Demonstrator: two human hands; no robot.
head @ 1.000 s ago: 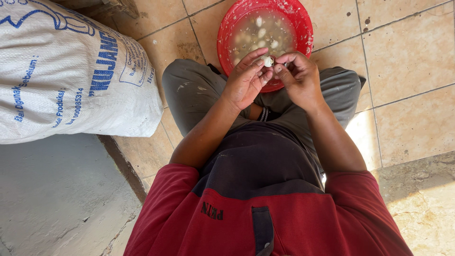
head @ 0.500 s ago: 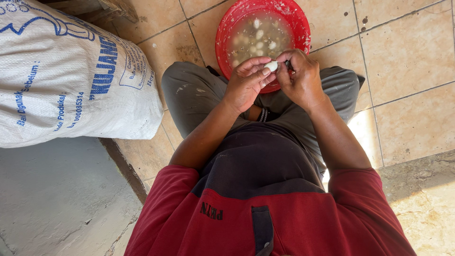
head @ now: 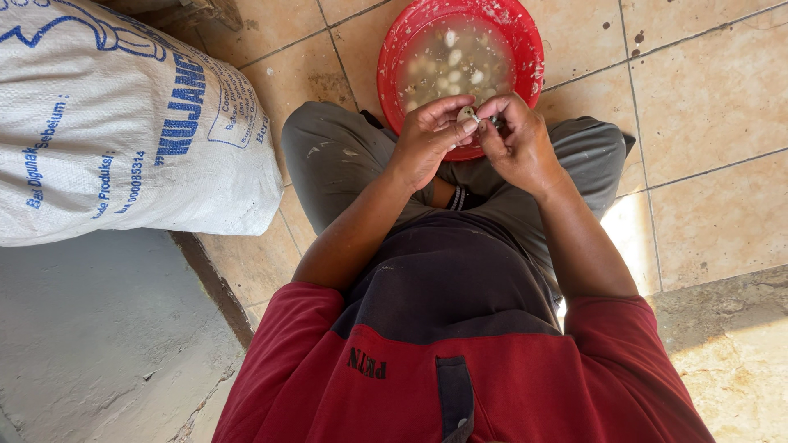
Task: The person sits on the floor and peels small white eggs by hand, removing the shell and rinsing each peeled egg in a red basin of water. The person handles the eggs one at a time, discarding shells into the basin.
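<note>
I sit on a tiled floor with a red plastic basin [head: 525, 33] in front of my knees. Cloudy water fills it, with several small pale cloves [head: 451, 57] floating in it. Over the basin's near rim, my left hand [head: 427, 139] pinches a small pale clove [head: 466, 112] between thumb and fingertips. My right hand [head: 517, 143] meets it from the right, fingers closed on the same clove. A small dark tip shows at my right fingers; whether it is a blade is unclear.
A large white woven sack [head: 115, 123] with blue print lies on the floor at my left, close to my left knee. Beige floor tiles [head: 714, 90] spread to the right. A grey concrete step [head: 90, 336] lies at lower left.
Both hands have stayed together over the basin's near rim. The clove has turned a little between my fingertips. My view has shifted slightly.
</note>
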